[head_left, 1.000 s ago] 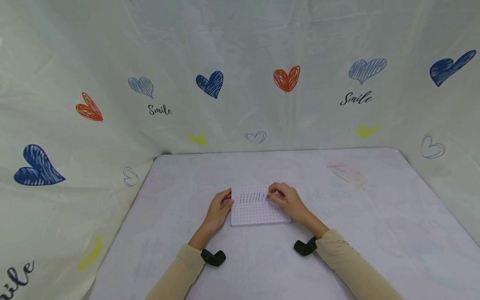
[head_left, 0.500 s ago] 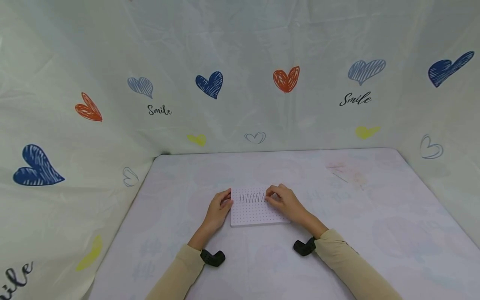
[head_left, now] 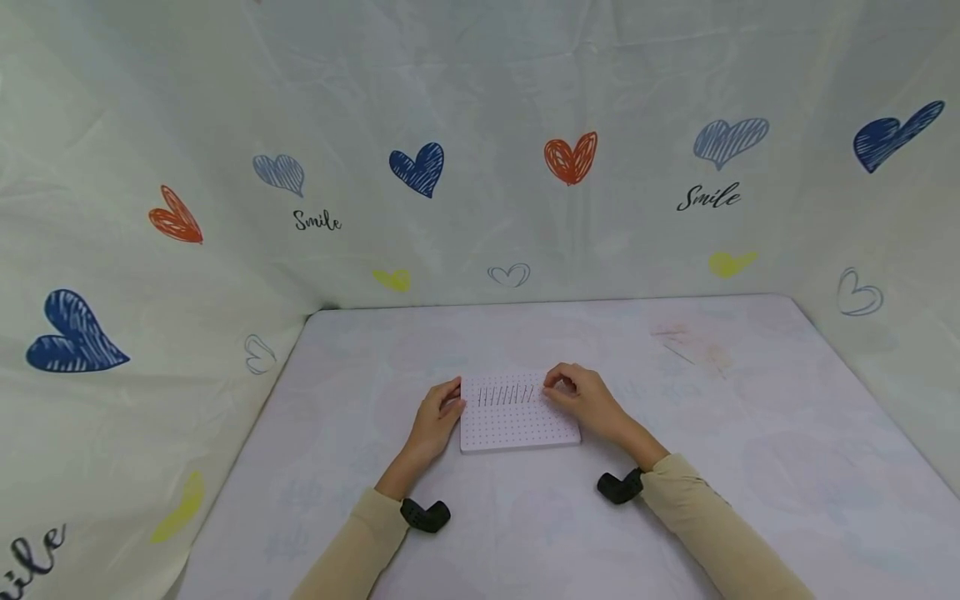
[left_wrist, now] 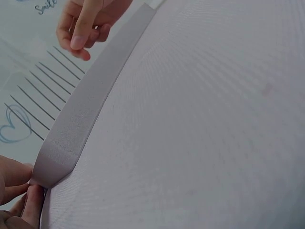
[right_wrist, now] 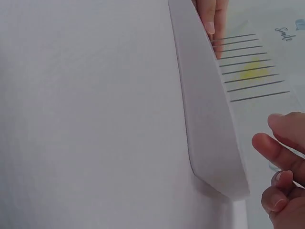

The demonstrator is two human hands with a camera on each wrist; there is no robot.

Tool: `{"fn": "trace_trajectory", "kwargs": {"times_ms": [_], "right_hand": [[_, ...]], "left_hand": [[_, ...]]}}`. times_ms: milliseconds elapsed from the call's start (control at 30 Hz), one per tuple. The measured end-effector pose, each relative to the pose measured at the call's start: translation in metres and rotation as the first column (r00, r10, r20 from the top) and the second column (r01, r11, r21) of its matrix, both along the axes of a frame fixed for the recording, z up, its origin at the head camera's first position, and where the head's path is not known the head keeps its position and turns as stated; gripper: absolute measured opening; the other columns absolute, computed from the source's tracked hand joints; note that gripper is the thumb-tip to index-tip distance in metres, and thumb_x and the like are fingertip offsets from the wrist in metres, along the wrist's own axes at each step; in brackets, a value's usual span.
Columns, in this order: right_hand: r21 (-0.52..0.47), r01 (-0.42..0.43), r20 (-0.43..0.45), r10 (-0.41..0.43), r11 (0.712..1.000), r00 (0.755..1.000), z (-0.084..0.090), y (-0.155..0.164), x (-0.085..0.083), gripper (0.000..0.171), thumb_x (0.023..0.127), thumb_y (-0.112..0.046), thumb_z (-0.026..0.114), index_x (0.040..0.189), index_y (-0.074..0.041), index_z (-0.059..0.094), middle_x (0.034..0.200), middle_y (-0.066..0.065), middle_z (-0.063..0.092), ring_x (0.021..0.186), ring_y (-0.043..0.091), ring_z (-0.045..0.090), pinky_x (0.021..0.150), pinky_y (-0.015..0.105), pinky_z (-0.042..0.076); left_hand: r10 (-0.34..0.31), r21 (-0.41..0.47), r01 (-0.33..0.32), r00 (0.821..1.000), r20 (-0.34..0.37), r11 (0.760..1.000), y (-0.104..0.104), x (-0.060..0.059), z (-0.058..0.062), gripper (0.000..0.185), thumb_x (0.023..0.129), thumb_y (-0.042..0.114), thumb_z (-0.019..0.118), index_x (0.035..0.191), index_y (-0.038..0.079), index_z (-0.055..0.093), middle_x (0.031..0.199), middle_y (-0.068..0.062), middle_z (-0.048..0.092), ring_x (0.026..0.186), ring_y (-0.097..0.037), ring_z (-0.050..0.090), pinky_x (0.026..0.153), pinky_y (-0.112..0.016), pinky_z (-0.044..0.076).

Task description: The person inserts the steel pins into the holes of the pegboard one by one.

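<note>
So far eight thin pins planted upright in one row along the far edge of the white pegboard mid-table, left hand pinching its left edge, right hand loosely curled, seemingly empty, beside the row's right end, most holes unfilled.

White pegboard with a row of thin dark pins, lying flat on the table.

The board is a small white rectangle covered with a regular grid of tiny holes. Its long sides run left to right. About eight slim pins stand upright in one straight row near the far edge, evenly spaced. The near part of the board carries no pins.
</note>
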State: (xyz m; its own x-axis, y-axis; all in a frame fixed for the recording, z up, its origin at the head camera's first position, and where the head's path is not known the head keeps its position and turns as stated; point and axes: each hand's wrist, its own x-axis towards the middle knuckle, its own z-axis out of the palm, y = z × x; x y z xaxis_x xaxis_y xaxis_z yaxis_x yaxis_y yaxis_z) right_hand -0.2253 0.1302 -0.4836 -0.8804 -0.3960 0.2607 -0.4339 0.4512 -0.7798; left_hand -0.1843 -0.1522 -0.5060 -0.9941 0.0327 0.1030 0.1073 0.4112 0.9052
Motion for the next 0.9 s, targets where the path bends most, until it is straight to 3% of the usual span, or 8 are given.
{"fn": "trace_trajectory", "kwargs": {"times_ms": [300, 567, 900], "right_hand": [[-0.002, 0.127, -0.020, -0.127, 0.992, 0.992, 0.006, 0.027, -0.012, 0.007, 0.091, -0.007, 0.072, 0.096, -0.007, 0.067, 0.079, 0.001, 0.051, 0.073, 0.018, 0.042, 0.059, 0.025, 0.032], [0.003, 0.256, -0.033, -0.256, 0.967, 0.966, 0.010, 0.060, -0.027, 0.009, 0.092, -0.009, 0.072, 0.095, 0.000, 0.070, 0.078, 0.006, 0.056, 0.074, 0.020, 0.043, 0.059, 0.024, 0.033], [0.022, 0.335, -0.033, -0.334, 0.942, 0.942, 0.015, 0.095, -0.034, 0.017, 0.093, -0.013, 0.071, 0.099, 0.003, 0.071, 0.086, 0.012, 0.062, 0.078, 0.020, 0.046, 0.062, 0.022, 0.037]], "left_hand": [[0.007, -0.011, -0.007, 1.000, 0.013, 1.000, 0.001, -0.002, 0.000, 0.048, 0.101, 0.003, 0.055, 0.147, -0.004, 0.043, 0.136, -0.019, 0.051, 0.128, -0.030, 0.050, 0.110, -0.039, 0.042], [0.003, -0.018, -0.003, 1.000, 0.007, 1.000, 0.000, -0.002, -0.001, 0.048, 0.101, 0.004, 0.055, 0.147, -0.004, 0.043, 0.136, -0.019, 0.051, 0.128, -0.031, 0.050, 0.111, -0.041, 0.042], [0.001, -0.025, 0.000, 1.000, 0.010, 1.000, 0.000, -0.001, 0.000, 0.048, 0.102, 0.005, 0.055, 0.147, -0.004, 0.043, 0.136, -0.019, 0.051, 0.127, -0.030, 0.050, 0.110, -0.041, 0.043]]}}
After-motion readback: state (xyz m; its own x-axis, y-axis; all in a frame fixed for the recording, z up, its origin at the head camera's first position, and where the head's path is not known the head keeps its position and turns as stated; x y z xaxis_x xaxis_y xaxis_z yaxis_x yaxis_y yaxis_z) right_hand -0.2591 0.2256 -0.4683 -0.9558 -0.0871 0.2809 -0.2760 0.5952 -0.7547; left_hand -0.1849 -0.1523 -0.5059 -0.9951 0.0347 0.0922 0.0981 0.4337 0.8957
